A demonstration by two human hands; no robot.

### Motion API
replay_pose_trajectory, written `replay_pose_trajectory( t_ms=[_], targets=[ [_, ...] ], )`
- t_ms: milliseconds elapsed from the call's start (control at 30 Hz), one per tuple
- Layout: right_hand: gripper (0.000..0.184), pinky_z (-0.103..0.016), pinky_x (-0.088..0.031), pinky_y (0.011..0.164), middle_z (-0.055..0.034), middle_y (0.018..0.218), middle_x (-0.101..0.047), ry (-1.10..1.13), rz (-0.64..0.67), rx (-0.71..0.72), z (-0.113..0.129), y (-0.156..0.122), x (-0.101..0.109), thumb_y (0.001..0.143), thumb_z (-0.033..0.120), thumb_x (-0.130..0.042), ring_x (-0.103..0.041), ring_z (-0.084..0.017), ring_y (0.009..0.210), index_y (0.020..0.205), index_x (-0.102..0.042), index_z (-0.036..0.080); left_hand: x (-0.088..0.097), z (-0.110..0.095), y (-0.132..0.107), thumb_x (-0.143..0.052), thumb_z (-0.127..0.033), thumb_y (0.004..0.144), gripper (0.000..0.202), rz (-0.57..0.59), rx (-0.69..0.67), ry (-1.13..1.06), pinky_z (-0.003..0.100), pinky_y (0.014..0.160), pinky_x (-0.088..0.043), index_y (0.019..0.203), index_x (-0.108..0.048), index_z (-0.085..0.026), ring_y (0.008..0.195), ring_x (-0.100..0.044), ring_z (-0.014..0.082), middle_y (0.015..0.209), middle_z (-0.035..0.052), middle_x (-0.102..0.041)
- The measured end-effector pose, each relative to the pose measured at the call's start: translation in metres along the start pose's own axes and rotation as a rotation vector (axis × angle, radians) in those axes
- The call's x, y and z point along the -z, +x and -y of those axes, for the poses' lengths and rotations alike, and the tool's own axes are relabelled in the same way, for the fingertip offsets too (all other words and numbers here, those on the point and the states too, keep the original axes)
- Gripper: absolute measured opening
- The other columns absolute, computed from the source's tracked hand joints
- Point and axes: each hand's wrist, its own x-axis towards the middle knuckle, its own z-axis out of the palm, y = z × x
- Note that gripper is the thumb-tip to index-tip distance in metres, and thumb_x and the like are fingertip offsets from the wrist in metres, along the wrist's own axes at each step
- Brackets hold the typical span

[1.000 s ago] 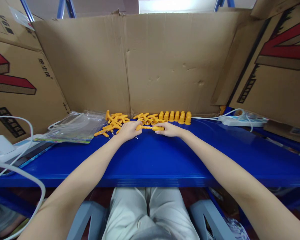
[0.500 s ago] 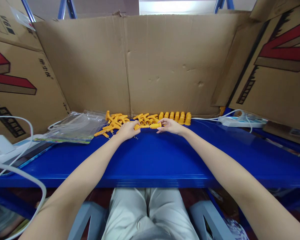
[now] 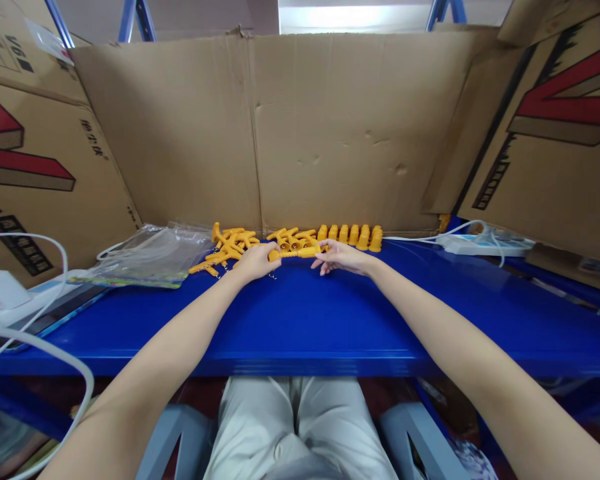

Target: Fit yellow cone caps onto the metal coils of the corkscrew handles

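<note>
My left hand [image 3: 255, 261] is closed on one end of a yellow plastic screw piece [image 3: 295, 253] that lies crosswise just above the blue table [image 3: 300, 313]. My right hand [image 3: 341, 257] pinches the cap end of the same piece with its fingertips. Behind my left hand lies a pile of yellow T-shaped parts [image 3: 227, 245]. More loose yellow parts [image 3: 293, 237] sit directly behind the held piece. A row of several upright yellow caps [image 3: 353, 235] stands behind my right hand.
Cardboard walls [image 3: 330, 127] close in the table at the back and both sides. A clear plastic bag [image 3: 150, 257] lies at the left. White cables and a charger [image 3: 0, 293] are at the far left; a white power strip [image 3: 473, 243] at the right.
The yellow piece and both hands have shifted slightly away from me, toward the parts. My right hand's fingers have loosened from a full grip to a fingertip pinch on the cap end.
</note>
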Motion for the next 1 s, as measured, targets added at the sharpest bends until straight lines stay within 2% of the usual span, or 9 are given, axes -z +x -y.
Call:
replay_pose_trajectory(
  t_ms=[67,167,333,500,633,733,833,933,1000],
  targets=[
    [0.026,-0.021,-0.055,0.054,-0.0047,0.078,-0.073,-0.004,-0.003,0.025,0.001,-0.0008,0.0006,0.086,0.027,-0.067,-0.066,-0.011,0.054,0.097,-0.045,0.019,-0.0003,0.0011,-0.0002,-0.052,-0.031,0.077,0.032,-0.013,-0.007,-0.024,0.026,0.068,-0.042,0.105,-0.066,-0.02,0.071,-0.061,0.0175,0.071,0.0013,-0.066],
    [0.024,-0.019,-0.05,0.044,-0.0066,0.071,-0.072,-0.056,-0.026,0.0,0.0026,-0.0001,-0.0009,0.092,0.039,-0.058,-0.062,-0.01,0.045,0.088,-0.048,0.018,0.0007,0.0011,-0.001,-0.051,-0.032,0.077,0.032,-0.019,-0.019,-0.047,0.026,0.066,-0.042,0.103,-0.065,-0.02,0.068,-0.059,0.0169,0.069,0.0006,-0.065],
    [0.052,-0.017,-0.032,0.025,-0.0039,0.045,-0.06,-0.153,-0.157,-0.062,0.0014,0.0049,-0.0035,0.089,0.065,-0.044,-0.046,-0.008,0.027,0.07,-0.05,0.018,0.0015,-0.0032,-0.0026,-0.053,-0.034,0.078,0.03,-0.012,-0.032,-0.038,0.026,0.066,-0.041,0.102,-0.065,-0.021,0.072,-0.061,0.0176,0.071,0.0014,-0.066],
    [0.065,-0.017,-0.027,0.024,-0.0044,0.042,-0.056,-0.186,-0.186,-0.146,-0.0013,0.0074,-0.0047,0.084,0.077,-0.033,-0.041,-0.007,0.024,0.068,-0.052,0.017,0.0008,-0.0059,-0.0027,-0.053,-0.033,0.078,0.031,0.004,-0.004,-0.045,0.027,0.067,-0.042,0.104,-0.065,-0.02,0.075,-0.063,0.0194,0.075,0.0028,-0.067],
    [0.057,-0.018,-0.037,0.03,-0.0067,0.059,-0.066,-0.119,-0.143,-0.154,0.0015,0.004,-0.0043,0.092,0.067,-0.032,-0.051,-0.008,0.033,0.084,-0.055,0.015,0.0001,-0.004,-0.0016,-0.052,-0.033,0.078,0.031,0.005,0.006,-0.031,0.027,0.068,-0.042,0.104,-0.065,-0.02,0.074,-0.062,0.0188,0.073,0.0022,-0.067],
    [0.026,-0.021,-0.051,0.047,-0.0067,0.082,-0.071,0.002,-0.074,-0.104,0.0033,0.0008,-0.0011,0.094,0.042,-0.052,-0.063,-0.011,0.05,0.101,-0.051,0.017,-0.0007,-0.0022,-0.0012,-0.052,-0.032,0.078,0.032,0.0,0.011,-0.031,0.027,0.068,-0.042,0.105,-0.065,-0.02,0.074,-0.062,0.0185,0.074,0.0021,-0.067],
    [0.022,-0.022,-0.054,0.055,-0.0055,0.085,-0.071,0.035,-0.06,-0.052,0.0033,-0.0012,0.0013,0.088,0.023,-0.063,-0.064,-0.01,0.055,0.105,-0.049,0.018,-0.0005,-0.0024,-0.002,-0.053,-0.033,0.078,0.033,0.003,0.016,-0.026,0.027,0.069,-0.043,0.106,-0.065,-0.02,0.076,-0.063,0.0188,0.076,0.0025,-0.068],
    [0.015,-0.018,-0.05,0.05,-0.0073,0.077,-0.07,-0.021,-0.067,-0.073,0.0026,-0.0013,-0.0003,0.095,0.03,-0.053,-0.06,-0.008,0.048,0.094,-0.051,0.015,0.0008,-0.005,-0.0034,-0.054,-0.034,0.077,0.034,0.011,0.005,-0.013,0.027,0.07,-0.043,0.106,-0.066,-0.02,0.077,-0.063,0.0194,0.078,0.0031,-0.068],
    [0.032,-0.017,-0.044,0.04,-0.007,0.065,-0.067,-0.073,-0.106,-0.116,0.0017,0.0001,-0.003,0.098,0.042,-0.044,-0.054,-0.008,0.04,0.086,-0.053,0.014,0.0018,-0.0072,-0.0041,-0.054,-0.033,0.077,0.034,0.011,-0.009,-0.01,0.028,0.071,-0.044,0.106,-0.066,-0.021,0.077,-0.063,0.0196,0.077,0.003,-0.068]
  ],
)
